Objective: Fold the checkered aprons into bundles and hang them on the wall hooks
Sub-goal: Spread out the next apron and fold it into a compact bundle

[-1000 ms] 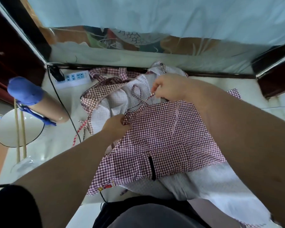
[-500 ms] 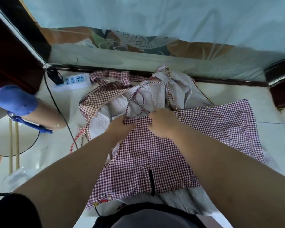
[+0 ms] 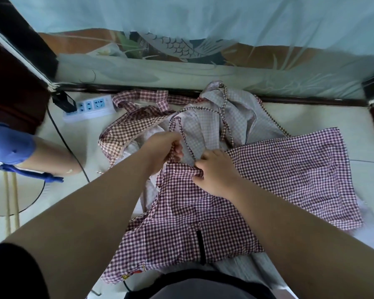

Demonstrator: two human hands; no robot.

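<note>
The dark red checkered apron (image 3: 289,169) lies spread on the pale surface in front of the person. The left hand (image 3: 163,147) has its grip clamped on the apron's thin strap (image 3: 185,140). The right hand (image 3: 216,171) has its grip clamped on the apron's bunched top edge. Other aprons (image 3: 203,124) lie heaped behind it, near a power strip (image 3: 89,106).

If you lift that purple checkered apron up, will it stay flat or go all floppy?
Probably floppy: the purple checkered apron bunches where the right hand pinches its top edge. Its thin strap curls loosely from the left hand, so it would likely dangle. Thin cloth, probably light.
</note>
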